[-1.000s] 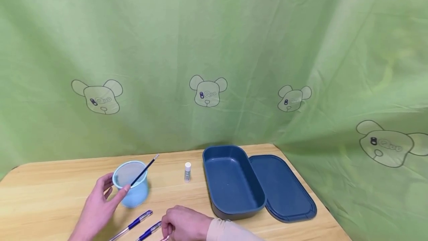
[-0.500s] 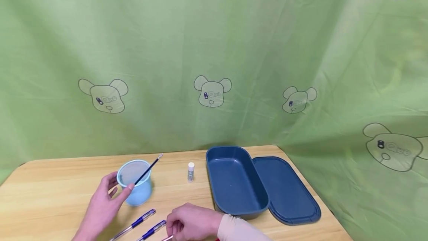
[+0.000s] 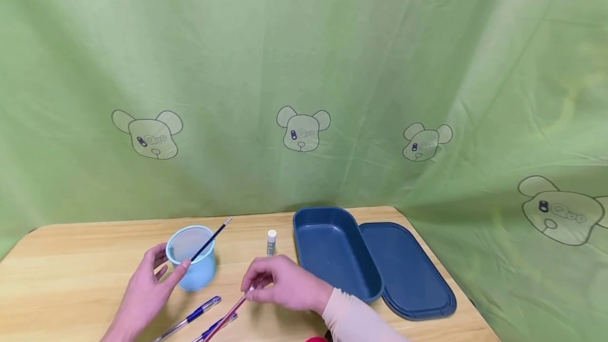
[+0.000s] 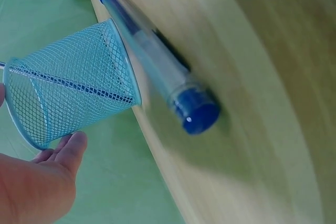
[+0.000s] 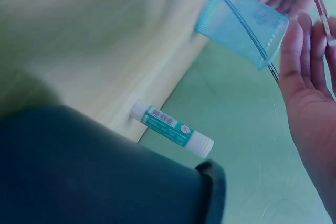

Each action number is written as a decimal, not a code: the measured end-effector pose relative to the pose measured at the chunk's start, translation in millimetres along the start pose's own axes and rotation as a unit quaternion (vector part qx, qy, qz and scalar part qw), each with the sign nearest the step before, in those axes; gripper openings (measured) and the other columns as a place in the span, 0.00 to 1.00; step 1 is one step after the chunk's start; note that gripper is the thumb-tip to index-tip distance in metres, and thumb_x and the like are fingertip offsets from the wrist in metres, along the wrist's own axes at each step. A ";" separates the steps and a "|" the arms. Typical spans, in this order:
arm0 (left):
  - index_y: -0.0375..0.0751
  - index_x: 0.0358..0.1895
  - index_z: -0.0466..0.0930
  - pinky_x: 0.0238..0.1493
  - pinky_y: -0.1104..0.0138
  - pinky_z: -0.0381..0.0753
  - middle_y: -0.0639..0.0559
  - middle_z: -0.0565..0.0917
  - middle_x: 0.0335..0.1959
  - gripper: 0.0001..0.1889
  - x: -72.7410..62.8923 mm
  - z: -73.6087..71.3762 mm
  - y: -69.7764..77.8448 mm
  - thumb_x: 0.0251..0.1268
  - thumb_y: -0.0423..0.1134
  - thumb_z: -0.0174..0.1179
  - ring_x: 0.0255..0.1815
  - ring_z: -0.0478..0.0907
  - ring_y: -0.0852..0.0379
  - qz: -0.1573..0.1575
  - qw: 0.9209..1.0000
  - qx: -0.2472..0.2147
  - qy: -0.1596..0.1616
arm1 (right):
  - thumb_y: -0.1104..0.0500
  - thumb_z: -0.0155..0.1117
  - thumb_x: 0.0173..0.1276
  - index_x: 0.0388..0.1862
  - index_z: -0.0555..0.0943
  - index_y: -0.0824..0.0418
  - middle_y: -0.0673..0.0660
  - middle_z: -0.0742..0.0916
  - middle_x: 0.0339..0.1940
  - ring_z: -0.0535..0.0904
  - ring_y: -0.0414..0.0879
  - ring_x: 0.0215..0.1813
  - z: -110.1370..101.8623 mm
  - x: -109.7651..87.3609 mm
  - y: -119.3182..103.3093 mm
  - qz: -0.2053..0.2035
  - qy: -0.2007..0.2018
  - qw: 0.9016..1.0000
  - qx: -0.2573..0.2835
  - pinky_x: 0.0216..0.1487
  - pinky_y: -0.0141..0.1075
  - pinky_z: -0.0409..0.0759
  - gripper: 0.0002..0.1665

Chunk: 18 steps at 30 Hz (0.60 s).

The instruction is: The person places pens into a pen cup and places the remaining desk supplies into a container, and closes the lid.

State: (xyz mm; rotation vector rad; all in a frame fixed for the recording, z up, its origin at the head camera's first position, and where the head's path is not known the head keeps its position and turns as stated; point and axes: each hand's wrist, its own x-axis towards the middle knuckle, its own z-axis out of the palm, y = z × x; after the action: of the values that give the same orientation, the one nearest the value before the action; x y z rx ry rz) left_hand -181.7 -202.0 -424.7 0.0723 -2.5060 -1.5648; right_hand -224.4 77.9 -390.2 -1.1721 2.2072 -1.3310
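Soft, bright light in the head view (right wrist view's tabletop (image 5: pixel 105 61) blurry)

Can see a barcode (image 5: pixel 161 117) and crossed-out circle (image 5: pixel 185 129) on the glue stick (image 5: pixel 170 131) near the desk (image 3: pixel 85 263)'s far edge, plus faint Q-something (image 3: pixel 305 133) on the curtain (image 3: pixel 247 78).

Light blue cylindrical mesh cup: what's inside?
A slim dark pencil with a pale end leans inside the cup, its lower part visible through mesh in the left wrist view. In the head view, the cup's near wall covers that part.
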 end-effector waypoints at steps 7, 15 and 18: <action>0.21 0.70 0.52 0.67 0.46 0.64 0.26 0.62 0.67 0.43 0.0 0.4 -1.2 0.69 0.52 0.61 0.68 0.61 0.32 -0.005 1.000 0.004 -0.001 | 0.69 0.69 0.63 0.40 0.82 0.68 0.56 0.86 0.36 0.84 0.43 0.39 -7.0 2.3 -2.5 0.008 0.090 0.987 0.133 0.44 0.33 0.83 0.08; 0.21 0.71 0.51 0.66 0.43 0.65 0.24 0.60 0.68 0.42 -1.7 2.8 -1.0 0.71 0.52 0.59 0.68 0.60 0.29 0.000 1.000 0.010 0.001 | 0.72 0.67 0.63 0.42 0.77 0.76 0.63 0.84 0.37 0.85 0.47 0.39 -7.3 3.6 -1.2 0.003 0.137 0.966 0.218 0.47 0.42 0.85 0.11; 0.21 0.71 0.51 0.66 0.43 0.65 0.25 0.60 0.68 0.41 -2.3 3.9 -0.9 0.71 0.51 0.58 0.68 0.59 0.29 -0.001 1.000 0.011 0.004 | 0.71 0.67 0.63 0.41 0.77 0.76 0.63 0.85 0.37 0.85 0.46 0.39 -9.8 4.2 -2.2 -0.002 0.152 0.964 0.218 0.47 0.41 0.85 0.11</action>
State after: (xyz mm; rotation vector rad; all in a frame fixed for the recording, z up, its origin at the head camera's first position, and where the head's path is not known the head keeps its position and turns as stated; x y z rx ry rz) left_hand -180.2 -198.6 -427.5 0.0837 -2.5184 -1.5350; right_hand -232.0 79.8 -382.7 -0.8520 1.9391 -1.9828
